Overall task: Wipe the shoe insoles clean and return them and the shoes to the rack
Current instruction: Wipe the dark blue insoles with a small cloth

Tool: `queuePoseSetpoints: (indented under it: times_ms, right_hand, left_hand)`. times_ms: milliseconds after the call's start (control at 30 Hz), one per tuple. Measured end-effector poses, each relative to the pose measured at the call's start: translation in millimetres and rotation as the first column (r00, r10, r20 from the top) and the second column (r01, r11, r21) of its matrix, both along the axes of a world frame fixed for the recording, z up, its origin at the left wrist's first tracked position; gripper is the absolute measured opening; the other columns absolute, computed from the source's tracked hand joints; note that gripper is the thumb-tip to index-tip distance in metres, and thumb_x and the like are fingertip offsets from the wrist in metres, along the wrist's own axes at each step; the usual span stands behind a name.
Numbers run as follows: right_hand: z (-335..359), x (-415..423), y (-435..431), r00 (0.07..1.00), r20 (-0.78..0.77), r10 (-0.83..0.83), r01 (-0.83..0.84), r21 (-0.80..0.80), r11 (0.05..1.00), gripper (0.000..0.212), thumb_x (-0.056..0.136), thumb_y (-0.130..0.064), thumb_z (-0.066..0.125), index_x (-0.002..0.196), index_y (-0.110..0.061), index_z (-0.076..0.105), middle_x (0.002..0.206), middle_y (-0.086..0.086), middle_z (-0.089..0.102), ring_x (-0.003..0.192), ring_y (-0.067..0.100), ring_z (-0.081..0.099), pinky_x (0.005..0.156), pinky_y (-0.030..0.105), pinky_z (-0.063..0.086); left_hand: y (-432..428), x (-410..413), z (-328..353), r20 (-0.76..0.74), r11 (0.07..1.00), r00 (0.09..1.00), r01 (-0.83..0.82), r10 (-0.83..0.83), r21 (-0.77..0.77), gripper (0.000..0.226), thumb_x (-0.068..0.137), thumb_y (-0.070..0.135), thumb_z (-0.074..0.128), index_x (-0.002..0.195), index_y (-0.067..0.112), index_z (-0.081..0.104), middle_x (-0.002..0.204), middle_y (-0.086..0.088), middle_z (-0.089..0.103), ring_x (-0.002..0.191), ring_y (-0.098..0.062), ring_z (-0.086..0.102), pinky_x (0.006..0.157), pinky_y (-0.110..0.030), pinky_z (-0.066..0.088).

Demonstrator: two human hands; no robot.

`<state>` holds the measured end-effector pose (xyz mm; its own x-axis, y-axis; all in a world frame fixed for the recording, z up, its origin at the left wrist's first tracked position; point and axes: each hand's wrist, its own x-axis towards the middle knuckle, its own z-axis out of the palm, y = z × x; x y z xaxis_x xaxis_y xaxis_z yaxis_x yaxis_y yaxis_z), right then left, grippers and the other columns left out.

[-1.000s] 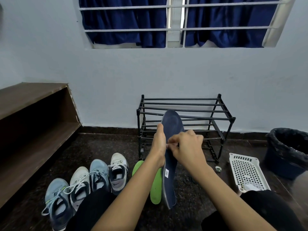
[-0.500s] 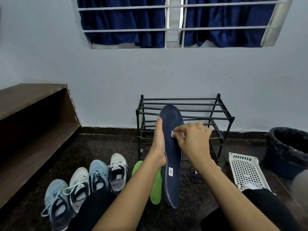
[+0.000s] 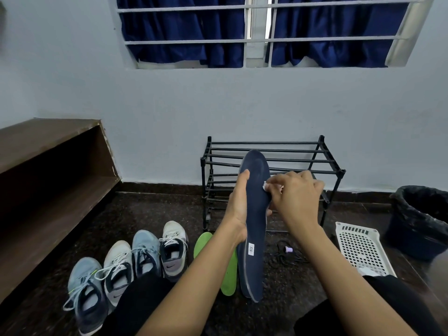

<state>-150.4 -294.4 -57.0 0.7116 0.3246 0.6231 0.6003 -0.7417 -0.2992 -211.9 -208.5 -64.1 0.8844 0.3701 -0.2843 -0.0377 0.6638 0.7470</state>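
Note:
My left hand (image 3: 238,204) grips a long dark blue insole (image 3: 254,229) upright at its left edge. My right hand (image 3: 295,197) pinches a small white wipe (image 3: 266,186) and presses it against the insole's right edge near the top. A green insole (image 3: 228,270) lies on the floor just behind the blue one. The black metal shoe rack (image 3: 271,154) stands bare against the wall behind my hands. Several sneakers (image 3: 135,260), blue and white, sit in a row on the floor at lower left.
A white perforated basket (image 3: 361,248) lies on the floor at right, a black-lined bin (image 3: 421,219) beyond it. A small purple-capped item with a dark cord (image 3: 288,251) lies near the rack. A brown wooden shelf (image 3: 48,166) runs along the left wall.
My right hand with the wipe has slid up and right along the blue insole, from its middle toward the upper right edge. The insole has risen slightly.

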Motion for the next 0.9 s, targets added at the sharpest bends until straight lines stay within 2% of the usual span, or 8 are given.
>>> queuePoseSetpoints:
  times_ms: [100, 233, 433, 567, 700, 800, 900]
  right_hand:
    - [-3.0, -5.8, 1.0, 0.997, -0.062, 0.043, -0.046, -0.062, 0.997, 0.014, 0.087, -0.038, 0.061, 0.092, -0.031, 0.073, 0.090, -0.005, 0.068, 0.097, 0.023, 0.046, 0.078, 0.038, 0.025]
    - [-8.1, -14.8, -0.9, 0.995, -0.045, 0.084, -0.091, -0.198, 0.976, 0.018, 0.090, -0.039, 0.055, 0.097, -0.032, 0.071, 0.092, -0.005, 0.067, 0.099, 0.021, 0.046, 0.078, 0.037, 0.026]
    - [-2.6, 7.8, -5.0, 0.999, -0.021, -0.032, 0.031, -0.061, 0.998, 0.016, 0.088, -0.033, 0.059, 0.092, -0.028, 0.073, 0.090, -0.003, 0.069, 0.096, 0.024, 0.047, 0.078, 0.039, 0.025]
    - [0.4, 9.8, -7.9, 0.990, -0.119, 0.078, -0.071, 0.064, 0.995, 0.011, 0.086, -0.031, 0.064, 0.089, -0.028, 0.074, 0.084, -0.003, 0.070, 0.096, 0.026, 0.047, 0.077, 0.038, 0.030]
    - [-5.3, -3.9, -7.4, 0.985, -0.098, 0.143, -0.149, -0.051, 0.988, 0.012, 0.086, -0.032, 0.063, 0.087, -0.028, 0.074, 0.084, -0.003, 0.069, 0.095, 0.025, 0.047, 0.076, 0.037, 0.029]
    - [-11.1, -7.7, -6.8, 0.994, -0.014, 0.108, -0.109, -0.160, 0.981, 0.016, 0.089, -0.034, 0.058, 0.091, -0.027, 0.072, 0.088, -0.003, 0.067, 0.095, 0.023, 0.047, 0.074, 0.036, 0.024]
    - [-8.6, 1.0, -7.2, 1.000, 0.023, 0.020, -0.017, -0.097, 0.995, 0.015, 0.087, -0.035, 0.061, 0.087, -0.026, 0.073, 0.084, -0.003, 0.068, 0.092, 0.024, 0.049, 0.074, 0.037, 0.023]
  left_hand:
    - [5.0, 0.4, -5.2, -0.013, 0.998, 0.999, -0.032, 0.033, 0.055, 0.059, 0.088, 0.056, 0.055, 0.119, 0.007, 0.064, 0.089, -0.011, 0.069, 0.067, -0.020, 0.065, 0.057, -0.027, 0.051]
    - [10.9, 0.0, -12.7, -0.050, 0.981, 0.997, -0.041, 0.051, 0.191, 0.056, 0.084, 0.058, 0.058, 0.111, 0.011, 0.071, 0.098, -0.015, 0.073, 0.073, -0.024, 0.065, 0.060, -0.029, 0.050]
    - [3.3, 1.4, -13.3, -0.018, 0.974, 0.999, -0.023, 0.028, 0.224, 0.054, 0.088, 0.052, 0.056, 0.113, 0.005, 0.067, 0.088, -0.014, 0.069, 0.061, -0.022, 0.064, 0.054, -0.027, 0.048]
    - [6.4, -0.7, -10.9, -0.036, 0.973, 0.999, -0.017, 0.027, 0.231, 0.053, 0.090, 0.051, 0.053, 0.114, 0.006, 0.067, 0.090, -0.012, 0.071, 0.061, -0.021, 0.065, 0.054, -0.026, 0.047]
    - [7.1, -0.5, -13.2, -0.030, 0.976, 0.999, -0.019, 0.026, 0.215, 0.052, 0.088, 0.052, 0.055, 0.111, 0.008, 0.068, 0.084, -0.009, 0.069, 0.062, -0.019, 0.062, 0.055, -0.026, 0.047]
    - [2.5, 0.5, -15.6, -0.036, 0.976, 0.999, -0.022, 0.031, 0.215, 0.049, 0.089, 0.050, 0.057, 0.109, 0.007, 0.070, 0.088, -0.013, 0.069, 0.066, -0.022, 0.062, 0.057, -0.029, 0.049]
    - [-0.7, 2.7, -16.4, -0.042, 0.977, 0.999, -0.013, 0.022, 0.214, 0.046, 0.087, 0.050, 0.058, 0.104, 0.009, 0.070, 0.086, -0.013, 0.069, 0.070, -0.024, 0.063, 0.062, -0.033, 0.051]
